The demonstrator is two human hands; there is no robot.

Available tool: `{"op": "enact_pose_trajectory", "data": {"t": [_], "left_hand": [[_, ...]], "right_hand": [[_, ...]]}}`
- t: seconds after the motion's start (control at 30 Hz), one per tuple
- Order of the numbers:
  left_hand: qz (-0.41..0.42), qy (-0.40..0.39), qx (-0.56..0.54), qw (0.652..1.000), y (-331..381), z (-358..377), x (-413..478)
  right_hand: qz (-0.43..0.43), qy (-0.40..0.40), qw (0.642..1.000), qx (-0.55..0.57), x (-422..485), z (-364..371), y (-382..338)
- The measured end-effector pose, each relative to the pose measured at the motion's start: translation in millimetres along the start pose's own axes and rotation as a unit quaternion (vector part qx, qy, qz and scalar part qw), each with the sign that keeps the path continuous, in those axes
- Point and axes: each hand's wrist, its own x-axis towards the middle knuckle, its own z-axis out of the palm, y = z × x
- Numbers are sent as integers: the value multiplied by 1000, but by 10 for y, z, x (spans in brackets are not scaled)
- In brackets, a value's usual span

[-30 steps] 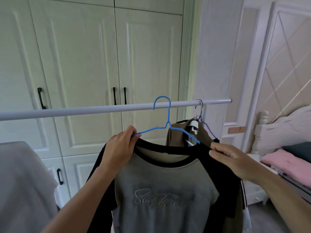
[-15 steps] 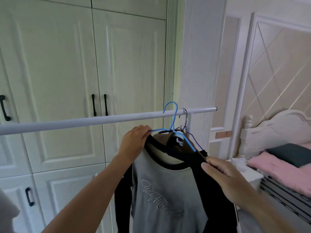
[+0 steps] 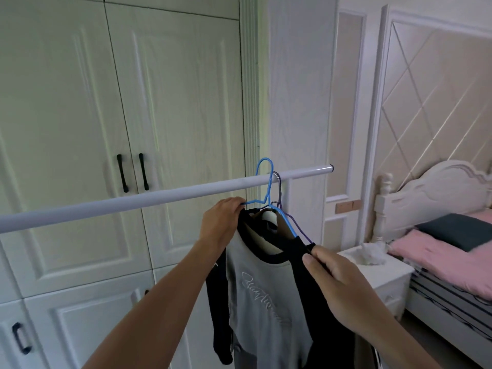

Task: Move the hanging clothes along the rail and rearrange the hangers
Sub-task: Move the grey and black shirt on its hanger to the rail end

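A white rail [image 3: 149, 200] runs across the view and ends at the right. A blue wire hanger [image 3: 267, 182] hooks over it near that end and carries a grey T-shirt with black sleeves [image 3: 262, 296]. My left hand [image 3: 222, 222] grips the hanger's left arm at the shirt's shoulder. My right hand [image 3: 336, 283] pinches the right shoulder of the shirt over the hanger's other end. Right behind hang a metal hook [image 3: 278, 183] and a purple hanger [image 3: 300, 230] with a brown garment, mostly hidden.
White wardrobe doors with black handles [image 3: 133, 173] stand behind the rail. At the right are a white bedside table [image 3: 383, 275] with a crumpled tissue and a bed with a pink cover [image 3: 436, 258]. The rail's left stretch carries nothing in view.
Both hands have slid the blue hanger with the shirt rightward along the rail until it sits against the hangers at the end. My view has turned right too.
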Motion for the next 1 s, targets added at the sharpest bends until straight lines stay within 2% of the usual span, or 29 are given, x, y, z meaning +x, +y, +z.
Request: {"op": "enact_pose_trajectory", "data": {"t": [0.23,0.5,0.63,0.87,1.0], "left_hand": [[-61,-33,-22,997,27,203,40],[-82,-53,-153,983,48,410,-59],[-56,-87,-140,985,61,338,-176],[-59,-79,-154,983,-2,-107,-736],[-84,-55,-164,981,-166,-477,-1233]], "right_hand": [[51,-2,998,-34,114,62,11],[68,4,997,-46,50,99,94],[40,24,997,-58,-31,62,39],[-65,89,991,-79,-172,88,-124],[-130,88,988,9,-257,249,-320]]}}
